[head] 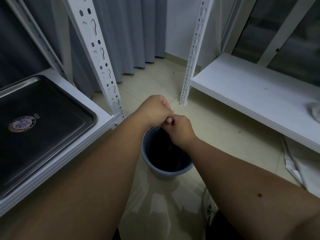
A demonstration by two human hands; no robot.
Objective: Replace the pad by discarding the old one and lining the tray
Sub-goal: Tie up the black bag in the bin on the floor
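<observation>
Both my hands meet above a grey-blue bucket (170, 172) on the floor. My left hand (154, 110) and my right hand (181, 131) have curled fingers that pinch the top of a dark old pad (164, 136). The pad hangs down from my fingers into the bucket, and its lower part is lost in the dark inside. The metal tray (45, 139) lies bare on the white shelf at the left, with a round sticker (22, 123) on its bottom.
A white slotted shelf post (102, 61) stands just left of my left hand, and another post (192, 56) rises behind the bucket. A low white shelf (245, 94) runs along the right with a white cloth (313, 111) at its edge. More white fabric (299, 170) lies under it. Grey curtains hang behind.
</observation>
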